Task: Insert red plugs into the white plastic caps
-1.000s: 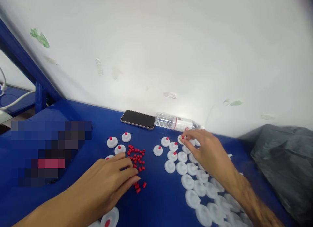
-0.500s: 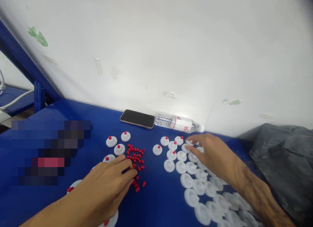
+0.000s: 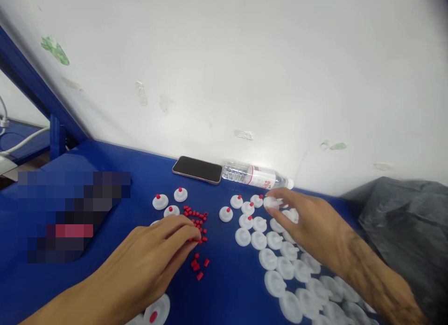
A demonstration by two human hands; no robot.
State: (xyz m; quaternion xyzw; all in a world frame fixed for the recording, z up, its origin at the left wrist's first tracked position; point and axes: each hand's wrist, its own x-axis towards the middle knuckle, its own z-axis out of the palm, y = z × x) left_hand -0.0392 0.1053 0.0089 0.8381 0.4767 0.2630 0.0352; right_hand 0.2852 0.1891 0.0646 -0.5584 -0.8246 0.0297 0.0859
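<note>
Plainly, the red-capped discs [image 3: 226, 217] lie flat, tips [image 3: 228, 210] pointing upward.

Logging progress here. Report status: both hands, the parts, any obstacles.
Right hand pinching a white disc. Left hand at loose red caps, grip unclear. Some discs red-capped, many bare. Bottle lying just beyond right hand.

A phone [image 3: 197, 169] and a bottle [image 3: 259, 176] lie by the white wall [image 3: 217, 73], left of some dark plastic [image 3: 402, 227].
</note>
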